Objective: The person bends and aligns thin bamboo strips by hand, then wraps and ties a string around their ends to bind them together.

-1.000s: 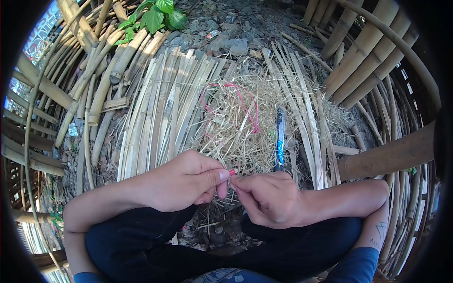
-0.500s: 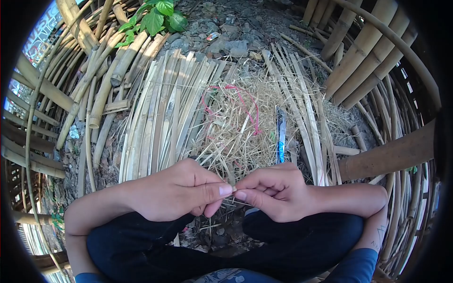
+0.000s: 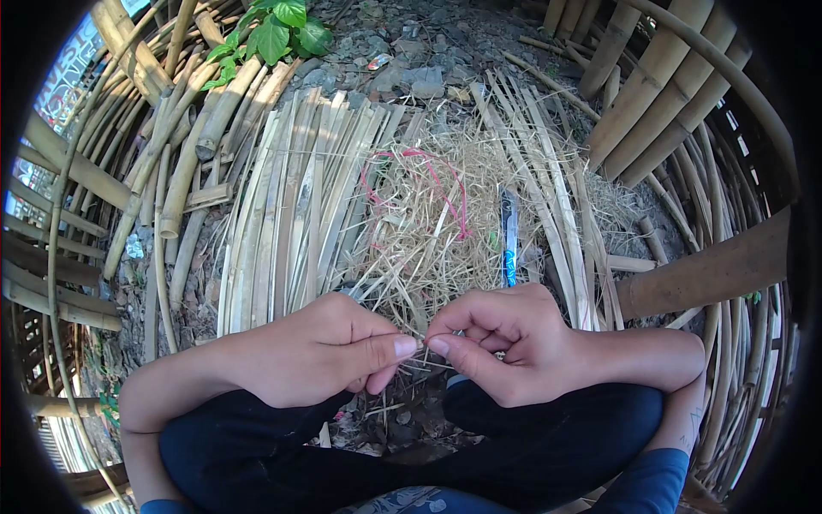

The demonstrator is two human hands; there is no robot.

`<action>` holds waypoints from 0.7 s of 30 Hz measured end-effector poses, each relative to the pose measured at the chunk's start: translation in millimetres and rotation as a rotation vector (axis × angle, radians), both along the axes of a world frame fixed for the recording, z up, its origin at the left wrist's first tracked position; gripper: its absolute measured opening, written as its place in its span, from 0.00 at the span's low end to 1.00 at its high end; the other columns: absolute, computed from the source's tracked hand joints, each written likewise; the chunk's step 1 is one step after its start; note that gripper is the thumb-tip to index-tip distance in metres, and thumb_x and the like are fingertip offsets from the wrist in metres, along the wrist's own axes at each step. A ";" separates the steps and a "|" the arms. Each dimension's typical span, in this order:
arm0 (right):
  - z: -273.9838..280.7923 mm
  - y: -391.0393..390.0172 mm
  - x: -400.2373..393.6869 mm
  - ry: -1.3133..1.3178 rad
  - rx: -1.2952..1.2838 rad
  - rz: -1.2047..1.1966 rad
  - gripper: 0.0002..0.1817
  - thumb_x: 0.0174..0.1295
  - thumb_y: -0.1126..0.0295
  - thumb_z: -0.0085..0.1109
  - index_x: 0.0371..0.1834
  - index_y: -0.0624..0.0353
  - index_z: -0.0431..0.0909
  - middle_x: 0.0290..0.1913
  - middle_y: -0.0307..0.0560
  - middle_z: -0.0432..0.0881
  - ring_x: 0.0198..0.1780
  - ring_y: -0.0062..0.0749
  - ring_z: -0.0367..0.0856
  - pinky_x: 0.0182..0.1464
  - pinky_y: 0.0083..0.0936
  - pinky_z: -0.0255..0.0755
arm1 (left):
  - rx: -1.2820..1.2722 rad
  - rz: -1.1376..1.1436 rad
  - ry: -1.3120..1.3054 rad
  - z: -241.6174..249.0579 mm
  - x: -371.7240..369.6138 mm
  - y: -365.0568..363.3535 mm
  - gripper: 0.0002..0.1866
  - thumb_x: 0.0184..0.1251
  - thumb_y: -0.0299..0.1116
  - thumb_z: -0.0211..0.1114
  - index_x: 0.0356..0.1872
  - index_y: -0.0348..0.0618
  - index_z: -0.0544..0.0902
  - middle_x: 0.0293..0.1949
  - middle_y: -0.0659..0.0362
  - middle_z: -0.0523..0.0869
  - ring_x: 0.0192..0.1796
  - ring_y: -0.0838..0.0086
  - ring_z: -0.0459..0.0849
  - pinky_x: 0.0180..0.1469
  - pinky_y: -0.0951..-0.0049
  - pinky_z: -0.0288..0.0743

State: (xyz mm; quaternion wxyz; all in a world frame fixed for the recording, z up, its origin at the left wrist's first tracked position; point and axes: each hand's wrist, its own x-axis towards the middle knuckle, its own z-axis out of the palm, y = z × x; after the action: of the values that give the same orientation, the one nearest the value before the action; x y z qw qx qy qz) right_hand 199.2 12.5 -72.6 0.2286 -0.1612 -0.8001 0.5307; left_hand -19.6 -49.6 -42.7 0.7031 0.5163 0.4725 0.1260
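My left hand is closed in a pinch, thumb against the fingers, with something small and pale at its tips that I cannot make out. Facing it almost tip to tip, my right hand also pinches, and whatever it holds is too small to name. A narrow gap separates the fingertips. Just beyond both hands lies a heap of thin bamboo shavings, with a loose pink string on top. A long flat thing with a dark upper part and a blue printed label rests beyond my right hand.
Split bamboo strips lie side by side at the left, and more strips at the right. Thick bamboo poles lean at the upper right. Cut bamboo pieces and a leafy plant are at the upper left.
My fingertips have moved slightly apart, leaving a small gap between the two pinches. The right hand has risen a little. The view has shifted slightly.
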 end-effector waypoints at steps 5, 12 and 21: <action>-7.4 -1.0 0.2 0.009 -0.024 0.020 0.03 0.61 0.79 0.59 0.36 0.66 0.78 0.20 0.37 0.78 0.17 0.06 0.68 0.16 0.11 0.56 | 0.050 -0.020 0.058 -1.8 0.6 -0.3 0.23 0.75 0.42 0.49 0.22 0.38 0.78 0.15 0.63 0.73 0.20 0.82 0.69 0.25 0.78 0.65; -1.2 -8.6 -4.3 -0.030 0.096 -0.017 0.04 0.56 0.80 0.59 0.32 0.65 0.74 0.17 0.45 0.71 0.17 0.33 0.73 0.19 0.27 0.65 | 0.161 -0.009 0.286 3.9 10.2 -0.2 0.20 0.73 0.36 0.50 0.24 0.34 0.79 0.16 0.55 0.77 0.19 0.71 0.75 0.26 0.70 0.70; -21.5 -14.2 -5.4 0.171 0.410 0.048 0.09 0.52 0.84 0.57 0.37 0.73 0.72 0.21 0.50 0.72 0.19 0.40 0.74 0.20 0.30 0.69 | 0.249 0.051 0.285 -1.0 10.8 -1.7 0.21 0.75 0.38 0.50 0.23 0.36 0.78 0.12 0.63 0.71 0.17 0.82 0.68 0.22 0.77 0.64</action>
State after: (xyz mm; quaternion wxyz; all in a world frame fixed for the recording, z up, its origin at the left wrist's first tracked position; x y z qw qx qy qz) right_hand 193.8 -1.7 -94.1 0.3109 -0.0468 -0.8725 0.3741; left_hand -8.9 -51.4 -43.7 0.5563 0.5998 0.5610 0.1271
